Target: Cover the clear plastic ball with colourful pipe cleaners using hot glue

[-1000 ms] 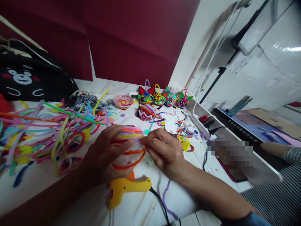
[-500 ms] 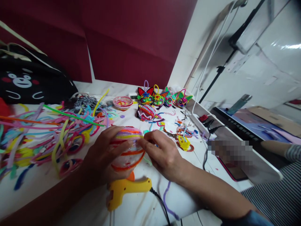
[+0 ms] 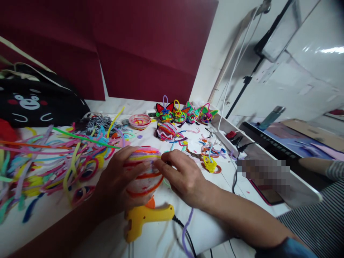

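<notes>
Left hand point(image 3: 116, 181) half-curled, gripping left side of round, striped, multicoloured fuzzy-strip ball point(image 3: 143, 183) toward near edge of white desk point(image 3: 212, 222). Right hand point(image 3: 185, 177), fingertips bunched, at ball's right side; pinch contents unclear.

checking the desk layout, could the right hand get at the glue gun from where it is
Probably yes: the glue gun lies close below the right hand in view, with nothing covering its right end. The hand is at the ball, though, so would likely have to leave that first.

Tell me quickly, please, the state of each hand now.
Left hand: holding the striped ball.
Right hand: curled at the striped ball's side; whether gripping anything, cannot tell.
</notes>
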`<state>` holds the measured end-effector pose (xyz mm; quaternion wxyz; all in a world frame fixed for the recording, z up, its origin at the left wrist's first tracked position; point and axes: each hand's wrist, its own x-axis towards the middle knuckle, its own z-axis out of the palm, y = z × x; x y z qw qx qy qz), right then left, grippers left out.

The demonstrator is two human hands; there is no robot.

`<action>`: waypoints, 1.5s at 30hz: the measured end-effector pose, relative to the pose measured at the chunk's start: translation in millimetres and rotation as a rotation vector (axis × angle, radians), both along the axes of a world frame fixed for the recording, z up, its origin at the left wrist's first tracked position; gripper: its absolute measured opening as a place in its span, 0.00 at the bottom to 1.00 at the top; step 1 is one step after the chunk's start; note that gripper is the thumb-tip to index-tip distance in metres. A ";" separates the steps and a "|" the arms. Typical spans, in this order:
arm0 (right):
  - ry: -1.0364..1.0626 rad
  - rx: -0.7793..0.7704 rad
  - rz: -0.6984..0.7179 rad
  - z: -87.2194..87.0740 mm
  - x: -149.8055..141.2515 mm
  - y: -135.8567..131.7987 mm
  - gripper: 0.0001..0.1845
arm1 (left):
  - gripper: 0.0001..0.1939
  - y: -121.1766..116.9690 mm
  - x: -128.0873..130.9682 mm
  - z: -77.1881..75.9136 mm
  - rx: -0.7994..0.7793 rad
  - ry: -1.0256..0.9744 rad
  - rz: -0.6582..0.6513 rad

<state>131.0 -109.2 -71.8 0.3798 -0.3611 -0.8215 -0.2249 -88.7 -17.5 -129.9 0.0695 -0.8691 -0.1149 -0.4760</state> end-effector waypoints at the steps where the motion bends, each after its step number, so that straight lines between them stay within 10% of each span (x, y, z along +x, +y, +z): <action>1: -0.001 0.007 -0.003 0.7 -0.6 -0.3 0.23 | 0.38 0.6 -0.3 0.2 0.006 0.008 -0.001; 23: 0.574 -0.431 0.154 -6.0 14.4 0.3 0.05 | 0.34 -0.1 -1.0 10.0 0.063 -0.017 0.008; 45: 0.246 -0.137 0.101 -19.2 19.0 -0.4 0.17 | 0.40 -4.6 5.6 9.2 -0.049 -0.093 0.019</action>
